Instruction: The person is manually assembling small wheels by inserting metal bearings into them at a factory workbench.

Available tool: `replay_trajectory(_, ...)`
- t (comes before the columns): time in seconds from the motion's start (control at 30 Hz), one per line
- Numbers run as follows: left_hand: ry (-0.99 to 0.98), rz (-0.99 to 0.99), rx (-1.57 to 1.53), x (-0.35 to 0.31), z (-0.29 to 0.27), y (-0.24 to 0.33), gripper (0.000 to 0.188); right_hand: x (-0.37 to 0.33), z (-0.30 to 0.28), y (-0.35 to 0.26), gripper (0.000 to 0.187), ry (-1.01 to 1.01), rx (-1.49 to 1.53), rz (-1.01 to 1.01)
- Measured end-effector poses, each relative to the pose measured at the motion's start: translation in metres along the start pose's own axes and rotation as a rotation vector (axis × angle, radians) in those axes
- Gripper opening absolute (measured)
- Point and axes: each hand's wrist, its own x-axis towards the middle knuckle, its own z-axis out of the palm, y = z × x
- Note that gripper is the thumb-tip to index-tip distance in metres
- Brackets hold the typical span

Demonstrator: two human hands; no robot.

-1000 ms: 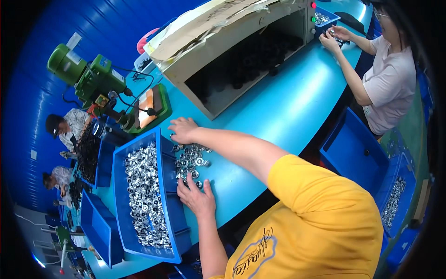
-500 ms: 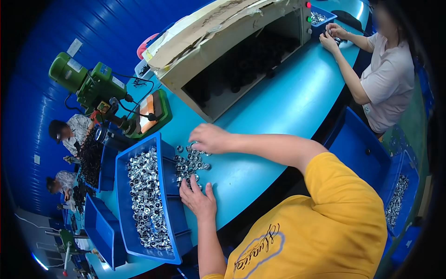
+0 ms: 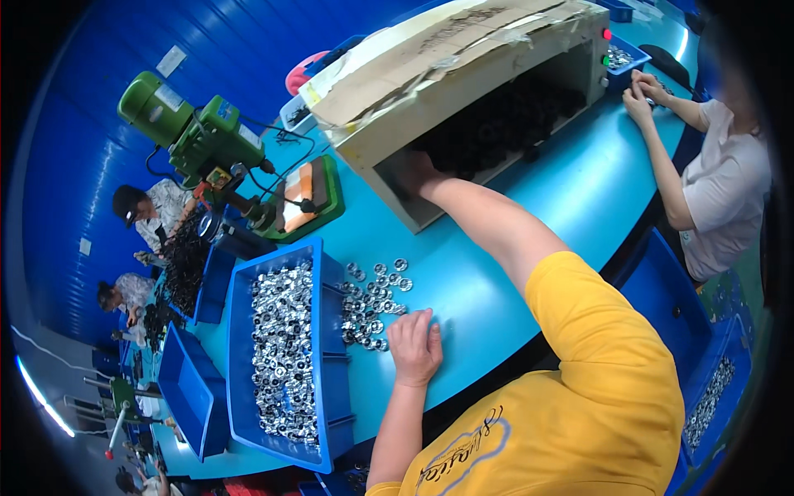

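Observation:
My right hand (image 3: 420, 172) reaches into the open front of a pale box (image 3: 395, 201) holding a dark heap of black parts (image 3: 496, 124). Shadow hides its fingers, so their grip cannot be made out. My left hand (image 3: 415, 345) rests on the turquoise table, fingers loosely bent and thumb apart, with nothing visible in it. Just beyond its fingertips lie several small shiny metal ring-shaped parts (image 3: 376, 298). To their left stands a blue bin (image 3: 332, 364) filled with more such metal parts (image 3: 283, 347).
A green drill press (image 3: 198, 132) stands at the back left on its green base. An emptier blue bin (image 3: 186, 388) sits at the left. A co-worker (image 3: 719, 182) handles something at the table's far right. More blue bins (image 3: 670, 281) are beside me on the right.
My right hand has gone from the loose metal parts up into the box. My left hand has drawn its fingers in, at the near edge of those parts. The view has shifted.

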Motion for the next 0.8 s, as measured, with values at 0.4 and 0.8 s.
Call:
replay_trajectory(0.4,0.020,-0.021,-0.072,0.007,0.001,-0.001,0.026,-0.022,0.011,0.024,0.024,0.183,0.114,0.057)
replay_trajectory(0.8,0.288,-0.718,-0.798,-0.006,-0.010,-0.006,0.027,-0.228,-0.012,-0.047,0.025,-0.730,1.350,0.074)
